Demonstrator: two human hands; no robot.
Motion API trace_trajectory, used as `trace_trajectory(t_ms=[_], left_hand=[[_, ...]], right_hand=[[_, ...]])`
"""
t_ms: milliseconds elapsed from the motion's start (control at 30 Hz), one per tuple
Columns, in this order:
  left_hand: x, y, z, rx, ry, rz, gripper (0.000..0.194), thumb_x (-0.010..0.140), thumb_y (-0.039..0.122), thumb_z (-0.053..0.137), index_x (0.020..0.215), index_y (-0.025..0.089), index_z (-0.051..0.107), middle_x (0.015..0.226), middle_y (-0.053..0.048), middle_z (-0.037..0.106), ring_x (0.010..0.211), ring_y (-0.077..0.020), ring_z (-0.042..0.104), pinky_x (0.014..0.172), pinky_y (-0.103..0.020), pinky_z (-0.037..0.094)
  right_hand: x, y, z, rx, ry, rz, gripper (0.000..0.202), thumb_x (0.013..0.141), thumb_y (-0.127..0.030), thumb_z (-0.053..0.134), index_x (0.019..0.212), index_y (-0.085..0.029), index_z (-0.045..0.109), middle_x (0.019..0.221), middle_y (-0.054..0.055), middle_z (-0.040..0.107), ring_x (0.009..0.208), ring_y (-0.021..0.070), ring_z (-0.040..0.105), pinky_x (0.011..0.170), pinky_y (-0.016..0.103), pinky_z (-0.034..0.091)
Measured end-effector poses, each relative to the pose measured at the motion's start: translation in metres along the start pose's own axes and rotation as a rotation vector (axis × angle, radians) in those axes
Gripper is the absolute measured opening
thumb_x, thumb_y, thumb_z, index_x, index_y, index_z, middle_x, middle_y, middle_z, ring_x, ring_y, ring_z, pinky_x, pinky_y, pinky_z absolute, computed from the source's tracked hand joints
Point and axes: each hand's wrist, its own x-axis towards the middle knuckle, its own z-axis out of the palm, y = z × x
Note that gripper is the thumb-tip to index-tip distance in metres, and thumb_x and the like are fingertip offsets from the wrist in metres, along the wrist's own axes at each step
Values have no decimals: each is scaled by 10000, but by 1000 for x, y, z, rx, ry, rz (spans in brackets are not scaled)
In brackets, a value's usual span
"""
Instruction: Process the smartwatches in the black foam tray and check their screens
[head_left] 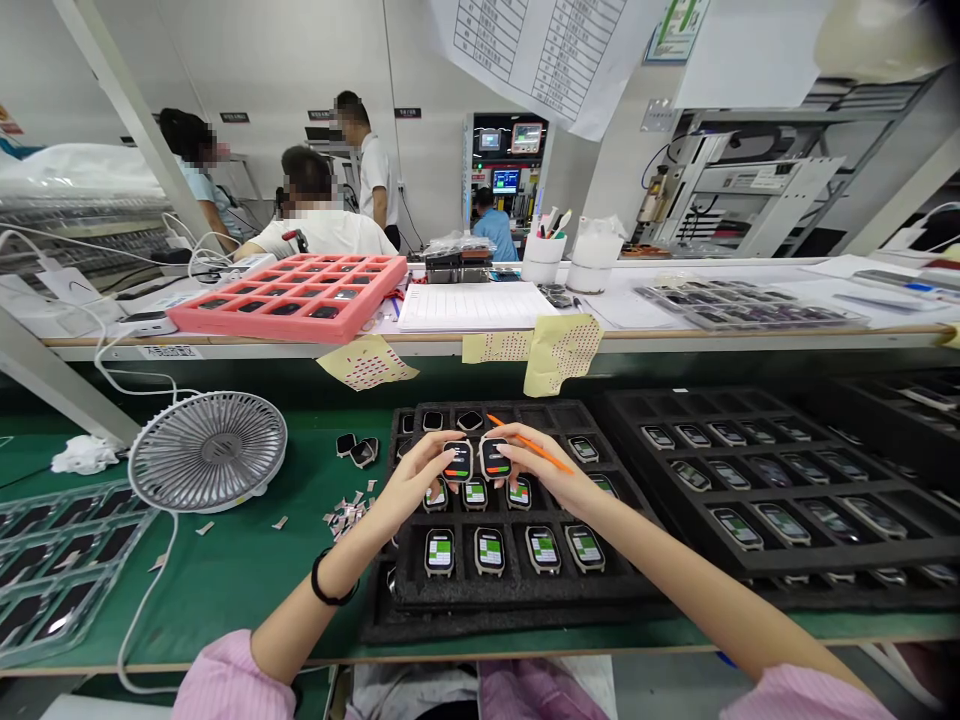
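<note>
Both hands are raised over a black foam tray that holds several watch bodies with lit green and white screens. My left hand grips one watch by its edges, screen up. A second watch is in my right hand, close beside the first, with its screen lit too. An orange stick lies across my right hand, its tip pointing up and left. Beneath the held watches, a row of watches is partly covered by my fingers.
A white fan stands at left, near small scraps and two loose watches. Another foam tray is at right. The shelf above carries a pink tray and a white cup. Several people are beyond.
</note>
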Motion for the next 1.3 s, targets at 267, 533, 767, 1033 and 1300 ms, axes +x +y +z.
trace_trajectory(t_ms=[267, 533, 767, 1033, 1300], left_hand=[[-8, 13, -1, -39, -19, 5, 436, 839, 454, 569, 1202, 216, 533, 1091, -71, 597, 636, -105, 581, 414, -173, 386], [-2, 0, -2, 108, -13, 110, 422, 856, 360, 598, 1233, 221, 470, 1125, -76, 578, 864, -158, 592, 674, -239, 501], [3, -7, 0, 103, 43, 134, 430, 823, 410, 620, 1177, 203, 491, 1083, -78, 585, 840, -165, 592, 640, -246, 511], [2, -3, 2, 76, 56, 112, 398, 842, 453, 563, 1149, 205, 516, 1087, -68, 575, 750, -134, 579, 560, -221, 491], [2, -5, 3, 78, 31, 69, 405, 864, 468, 534, 1164, 196, 517, 1020, -64, 594, 514, -59, 461, 410, -191, 358]], right_hand=[[-3, -2, -1, 39, -37, -9, 224, 860, -342, 588, 1045, -215, 606, 831, 22, 663, 650, 161, 666, 515, 248, 485], [-3, -2, -5, -74, -91, 11, 302, 851, -314, 616, 1127, -207, 555, 836, 10, 666, 641, 138, 656, 610, 270, 506], [1, 3, -5, -30, -114, 45, 410, 779, -295, 694, 1138, -213, 514, 934, 41, 669, 783, 180, 684, 545, 240, 486], [0, 4, -4, -102, -69, 40, 347, 814, -318, 652, 1125, -214, 540, 935, 25, 658, 640, 128, 655, 591, 256, 506], [3, 6, -2, -91, -4, 37, 292, 803, -344, 659, 1047, -204, 580, 810, 12, 649, 627, 150, 650, 529, 247, 482]])
